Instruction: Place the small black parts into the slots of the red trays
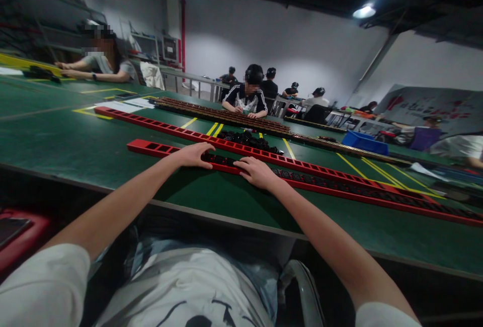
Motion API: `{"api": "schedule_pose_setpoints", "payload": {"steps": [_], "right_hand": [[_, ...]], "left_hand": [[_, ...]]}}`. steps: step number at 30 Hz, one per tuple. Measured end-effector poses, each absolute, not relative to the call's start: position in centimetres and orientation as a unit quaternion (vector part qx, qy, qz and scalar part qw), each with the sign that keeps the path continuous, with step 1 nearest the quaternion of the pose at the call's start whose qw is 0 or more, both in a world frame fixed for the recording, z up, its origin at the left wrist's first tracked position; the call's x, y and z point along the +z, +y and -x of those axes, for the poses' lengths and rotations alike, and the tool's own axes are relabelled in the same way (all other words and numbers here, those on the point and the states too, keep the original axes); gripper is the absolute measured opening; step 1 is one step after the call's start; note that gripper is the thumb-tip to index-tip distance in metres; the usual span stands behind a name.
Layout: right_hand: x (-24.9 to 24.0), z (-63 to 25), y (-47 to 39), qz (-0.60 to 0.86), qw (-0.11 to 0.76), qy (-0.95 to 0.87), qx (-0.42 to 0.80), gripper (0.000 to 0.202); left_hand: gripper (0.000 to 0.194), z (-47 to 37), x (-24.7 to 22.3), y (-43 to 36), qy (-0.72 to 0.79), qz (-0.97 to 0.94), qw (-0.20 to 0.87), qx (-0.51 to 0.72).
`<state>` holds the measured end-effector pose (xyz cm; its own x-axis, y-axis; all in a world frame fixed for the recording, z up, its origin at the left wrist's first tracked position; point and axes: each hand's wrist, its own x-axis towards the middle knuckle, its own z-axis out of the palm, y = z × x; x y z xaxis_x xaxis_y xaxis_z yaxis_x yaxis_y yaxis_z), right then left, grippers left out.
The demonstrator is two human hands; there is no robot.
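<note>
A long red slotted strip (145,146) lies across the green table before me, with black square pieces (298,176) in many of its slots. My left hand (196,155) rests over its left part, thumb and fingers apart on either side of the strip, next to black pieces. Farther right, my right hand (258,171) lies on the same strip with its fingers stretched out, fingertips at a black piece. Whether anything small sits under the right fingertips is hidden. Behind runs a second red slotted strip (169,128), its left slots unfilled.
A pile of loose black pieces (247,141) lies behind the second strip. Brown-topped long bars (219,114), white paper (116,107) and a blue bin (364,143) are farther back. A person (245,95) works across the green table (94,151); another person (105,60) sits left.
</note>
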<state>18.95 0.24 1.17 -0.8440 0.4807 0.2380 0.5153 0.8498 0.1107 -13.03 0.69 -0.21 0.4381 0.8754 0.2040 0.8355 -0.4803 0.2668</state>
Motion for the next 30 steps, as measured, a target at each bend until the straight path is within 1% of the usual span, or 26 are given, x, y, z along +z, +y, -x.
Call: {"api": "schedule_pose_setpoints", "payload": {"steps": [3,8,12,19,24,30], "right_hand": [[1.2,-18.9,0.2,0.261,0.102,-0.956,-0.082,0.045],[1.3,-18.8,0.0,0.265,0.102,-0.956,-0.076,0.045],[1.3,-18.9,0.0,0.264,0.105,-0.956,-0.073,0.048],[1.2,-19.0,-0.1,0.270,0.121,-0.954,-0.060,0.052],[1.3,-18.9,0.1,0.257,0.115,-0.958,-0.054,0.040],[1.1,-18.8,0.3,0.255,0.124,-0.957,-0.058,0.044]], "left_hand": [[0.078,11.7,0.1,0.0,0.467,-0.867,0.026,0.172],[0.061,9.5,0.3,-0.8,0.418,-0.899,-0.014,0.128],[0.055,9.0,0.1,-0.8,0.419,-0.901,0.001,0.112],[0.055,9.1,-0.2,-0.8,0.430,-0.895,0.003,0.115],[0.060,9.1,-0.1,-0.8,0.444,-0.889,0.003,0.113],[0.059,9.1,0.0,-0.8,0.442,-0.890,0.004,0.115]]}}
